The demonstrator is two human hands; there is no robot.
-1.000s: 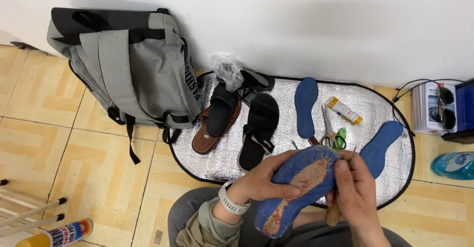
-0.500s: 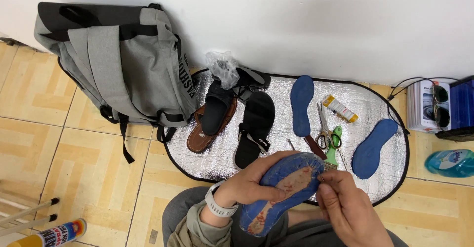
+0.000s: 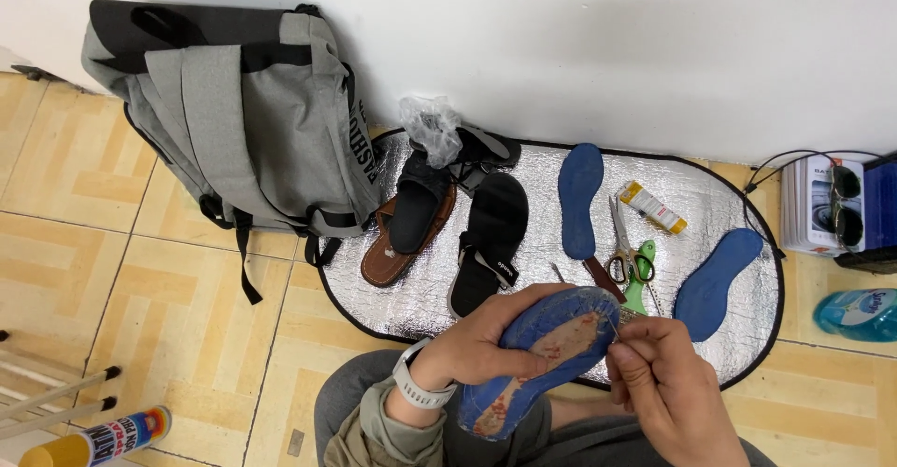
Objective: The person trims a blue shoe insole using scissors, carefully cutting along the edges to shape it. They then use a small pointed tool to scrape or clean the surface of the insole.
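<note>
Your left hand (image 3: 486,341) grips a blue shoe sole (image 3: 547,355) from underneath, fingers wrapped round its edge, holding it over your lap with its worn, reddish-brown patched face up. Your right hand (image 3: 668,392) is pinched shut on something thin, probably a needle, at the sole's upper edge; the tool itself is too small to make out. This looks like stitching or picking at the rim, and the next move would call for a steady sole and a short, careful pull. Beyond, a silver mat (image 3: 738,205) holds sandals (image 3: 491,238), two loose blue insoles (image 3: 579,196), scissors (image 3: 624,252) and a small yellow-and-white tube (image 3: 654,207). A grey backpack (image 3: 243,121) leans on the wall at left. A yellow, blue and red spray can (image 3: 98,437) lies at bottom left, a blue bottle (image 3: 860,313) at right.
</note>
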